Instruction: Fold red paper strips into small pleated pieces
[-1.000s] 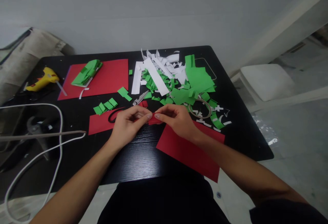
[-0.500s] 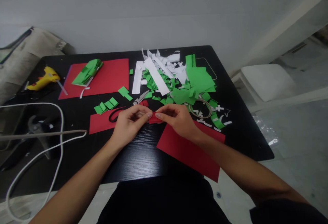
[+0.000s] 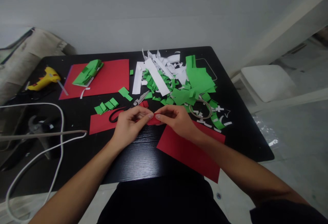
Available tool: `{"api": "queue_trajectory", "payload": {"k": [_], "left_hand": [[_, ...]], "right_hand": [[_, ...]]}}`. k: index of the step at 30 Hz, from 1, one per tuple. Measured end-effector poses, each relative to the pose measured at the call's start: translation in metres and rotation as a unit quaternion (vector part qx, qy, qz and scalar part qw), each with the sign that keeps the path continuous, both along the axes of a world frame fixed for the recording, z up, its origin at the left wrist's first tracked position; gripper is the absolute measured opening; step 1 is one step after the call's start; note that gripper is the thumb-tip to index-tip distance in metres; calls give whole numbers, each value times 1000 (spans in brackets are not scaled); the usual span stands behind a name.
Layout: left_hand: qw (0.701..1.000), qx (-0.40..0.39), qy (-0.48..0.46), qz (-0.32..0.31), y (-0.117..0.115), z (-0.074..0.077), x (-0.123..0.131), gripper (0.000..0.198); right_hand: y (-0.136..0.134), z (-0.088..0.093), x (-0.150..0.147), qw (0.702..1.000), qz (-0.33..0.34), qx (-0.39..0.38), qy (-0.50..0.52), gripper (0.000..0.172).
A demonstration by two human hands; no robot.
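Note:
A small piece of red paper [image 3: 153, 120] is pinched between my left hand [image 3: 132, 123] and my right hand [image 3: 178, 119], above the table's front middle. Both thumbs press on its upper edge, nearly meeting; the fingers hide part of it. Scissors [image 3: 139, 100] with black handles lie just beyond my left hand, blades pointing away to the right. Another small red paper piece [image 3: 145, 104] rests beside them. Under my right forearm lies a larger red sheet [image 3: 189, 152], overhanging the front edge. A red strip [image 3: 101, 124] sits left of my left hand.
Green and white paper scraps [image 3: 156, 80] heap at the back, near a tape roll [image 3: 200, 109]. Green folded pieces [image 3: 106, 106] lie left. A yellow glue gun [image 3: 46, 79], a red sheet [image 3: 112, 77], pliers [image 3: 39, 130] and a white cable [image 3: 61, 124] occupy the left side.
The red piece has tilted and shifted slightly between my fingertips, and my thumbs have come a little closer together. Everything else on the table stays put.

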State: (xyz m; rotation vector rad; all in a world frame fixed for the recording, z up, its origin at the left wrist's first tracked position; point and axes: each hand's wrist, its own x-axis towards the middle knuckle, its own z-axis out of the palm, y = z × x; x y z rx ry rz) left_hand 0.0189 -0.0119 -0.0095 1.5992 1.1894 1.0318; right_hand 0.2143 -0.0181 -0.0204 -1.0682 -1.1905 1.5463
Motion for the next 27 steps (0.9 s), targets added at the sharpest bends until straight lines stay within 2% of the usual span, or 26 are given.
{"api": "queue_trajectory", "payload": {"k": [6, 12, 19, 23, 25, 27], "left_hand": [[1000, 0, -11, 4, 1, -2, 0, 9], [998, -23, -50, -40, 2, -2, -1, 11], [997, 1, -25, -68, 4, 4, -7, 15], [998, 35, -8, -52, 3, 3, -7, 13], [999, 19, -25, -32, 2, 1, -4, 10], [998, -16, -53, -19, 2, -2, -2, 19]], "right_hand": [[3, 2, 2, 993, 39, -97, 55, 21], [4, 1, 3, 992, 9, -99, 80, 15], [6, 0, 2, 983, 2, -126, 137, 11], [3, 4, 2, 989, 1, -103, 105, 19], [1, 4, 2, 994, -2, -78, 81, 23], [0, 3, 2, 996, -13, -54, 64, 26]]}}
